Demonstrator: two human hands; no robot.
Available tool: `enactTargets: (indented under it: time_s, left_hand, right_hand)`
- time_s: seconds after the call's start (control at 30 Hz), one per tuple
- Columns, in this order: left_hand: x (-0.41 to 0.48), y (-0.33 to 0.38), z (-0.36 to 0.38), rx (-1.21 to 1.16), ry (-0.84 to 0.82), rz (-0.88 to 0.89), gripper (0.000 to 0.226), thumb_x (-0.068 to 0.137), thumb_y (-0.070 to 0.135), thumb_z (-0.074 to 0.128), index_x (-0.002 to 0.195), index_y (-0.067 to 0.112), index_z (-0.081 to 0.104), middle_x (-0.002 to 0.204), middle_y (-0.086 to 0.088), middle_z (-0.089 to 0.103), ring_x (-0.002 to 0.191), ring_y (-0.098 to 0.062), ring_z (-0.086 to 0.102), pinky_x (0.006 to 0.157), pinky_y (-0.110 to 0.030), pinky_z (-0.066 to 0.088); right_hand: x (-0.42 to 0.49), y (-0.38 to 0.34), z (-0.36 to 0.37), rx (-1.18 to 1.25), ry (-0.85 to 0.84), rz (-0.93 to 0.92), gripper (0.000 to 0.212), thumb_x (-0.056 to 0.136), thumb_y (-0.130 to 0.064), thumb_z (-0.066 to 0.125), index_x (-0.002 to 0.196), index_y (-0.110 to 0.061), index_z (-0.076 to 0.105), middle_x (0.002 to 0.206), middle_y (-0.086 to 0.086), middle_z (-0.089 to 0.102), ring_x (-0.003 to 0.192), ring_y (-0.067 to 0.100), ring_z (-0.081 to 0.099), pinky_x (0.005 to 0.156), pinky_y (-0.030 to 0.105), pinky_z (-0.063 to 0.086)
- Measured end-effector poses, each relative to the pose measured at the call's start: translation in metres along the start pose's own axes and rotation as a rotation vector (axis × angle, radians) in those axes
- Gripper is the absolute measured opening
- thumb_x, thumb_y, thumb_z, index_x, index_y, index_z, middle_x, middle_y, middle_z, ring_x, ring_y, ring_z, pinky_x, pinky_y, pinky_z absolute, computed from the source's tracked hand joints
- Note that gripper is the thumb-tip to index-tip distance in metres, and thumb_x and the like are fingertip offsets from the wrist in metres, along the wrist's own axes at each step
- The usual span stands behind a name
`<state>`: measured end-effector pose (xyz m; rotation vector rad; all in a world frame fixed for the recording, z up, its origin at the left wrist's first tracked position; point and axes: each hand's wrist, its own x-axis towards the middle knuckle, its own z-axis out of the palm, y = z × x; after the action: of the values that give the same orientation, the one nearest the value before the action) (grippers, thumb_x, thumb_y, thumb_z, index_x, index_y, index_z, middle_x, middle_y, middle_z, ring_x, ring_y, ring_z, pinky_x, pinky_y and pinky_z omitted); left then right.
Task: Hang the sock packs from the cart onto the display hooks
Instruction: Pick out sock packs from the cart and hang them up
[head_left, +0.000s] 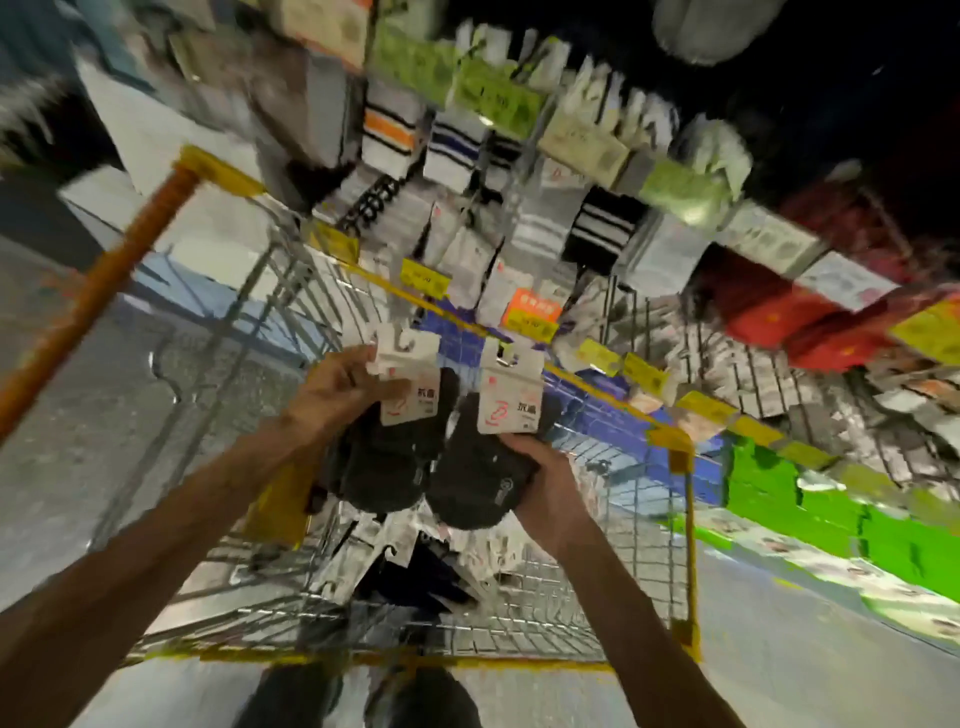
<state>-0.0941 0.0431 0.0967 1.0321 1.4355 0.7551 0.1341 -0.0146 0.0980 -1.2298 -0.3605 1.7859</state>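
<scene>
Head view: over the cart (688, 545), left hand (337, 387) fingers pinch one sock pack (395, 447) by its card; right hand (548, 480) fingers curl round the other pack (488, 462). Holding two, one could slip back in.

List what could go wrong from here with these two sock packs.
The left hand holds the left sock pack and the right hand the right sock pack, so neither can steady a hook; one might slip into the cart.
The right hand grips low on the socks, far from the hanger; aiming may suffer.
The hanging packs look crowded and could get knocked off.
</scene>
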Motion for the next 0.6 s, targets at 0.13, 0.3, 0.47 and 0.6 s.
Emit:
enactTargets:
  time_s: [0.13,0.3,0.47,0.6]
  left_hand:
    - [-0.038,0.096,0.014,0.006,-0.026,0.098,0.037,0.087,-0.01,0.064,0.079,0.023,0.051,0.041,0.022,0.055,0.051,0.013,0.056,0.067,-0.002,0.045]
    - [-0.094,0.19,0.05,-0.01,-0.129,0.242,0.031,0.09,0.0,0.065,0.09,0.028,0.051,0.062,0.032,0.065,0.068,0.014,0.062,0.066,0.0,0.044]
    - [-0.133,0.226,0.074,-0.019,-0.115,0.281,0.045,0.075,0.026,0.085,0.113,0.017,0.061,0.112,0.003,0.069,0.094,0.0,0.067,0.077,-0.004,0.046]
    - [-0.154,0.251,0.105,0.007,-0.18,0.309,0.03,0.08,0.018,0.081,0.104,0.027,0.066,0.109,0.003,0.072,0.1,-0.007,0.068,0.088,-0.018,0.053]
  right_hand:
    - [-0.063,-0.054,0.032,0.051,-0.034,-0.004,0.033,0.076,-0.013,0.06,0.107,-0.007,0.07,0.108,0.014,0.071,0.093,0.025,0.069,0.094,0.039,0.052]
    - [-0.111,-0.11,0.061,-0.085,0.081,-0.183,0.019,0.09,-0.015,0.066,0.106,-0.007,0.07,0.102,0.012,0.074,0.097,0.028,0.071,0.093,0.042,0.054]
    - [-0.173,-0.143,0.049,-0.151,0.226,-0.287,0.065,0.054,-0.045,0.091,0.104,-0.012,0.067,0.1,0.01,0.075,0.092,0.027,0.072,0.09,0.045,0.055]
    - [-0.205,-0.166,0.033,-0.055,0.186,-0.337,0.038,0.08,-0.029,0.076,0.113,-0.01,0.069,0.107,0.014,0.073,0.1,0.032,0.069,0.092,0.046,0.054]
